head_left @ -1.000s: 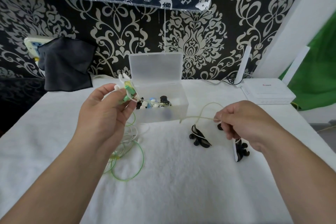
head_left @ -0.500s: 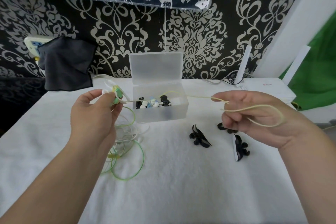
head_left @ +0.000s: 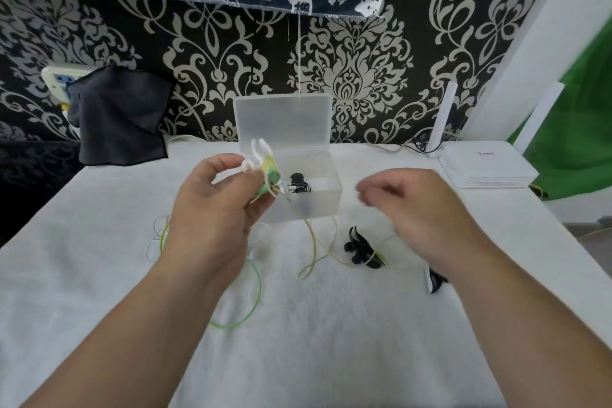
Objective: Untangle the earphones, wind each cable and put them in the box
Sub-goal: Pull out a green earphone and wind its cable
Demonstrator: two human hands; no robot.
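Pinching green-and-white earbuds [head_left: 265,172] in left hand [head_left: 215,209], held up just in front of open box [head_left: 318,205]. Can't tell on right hand [head_left: 414,209]: blurred, fingers curled, no readable grip. Trailing yellow-green cable [head_left: 314,248] down onto white cloth [head_left: 331,341], loose loops, one strand lying across black ear hook [head_left: 362,248]. Looks like untangling stage, winding not yet started. Keep bud end anchored, lift strand off hook first, draw slack slowly, stop on any snag, then wind even loops
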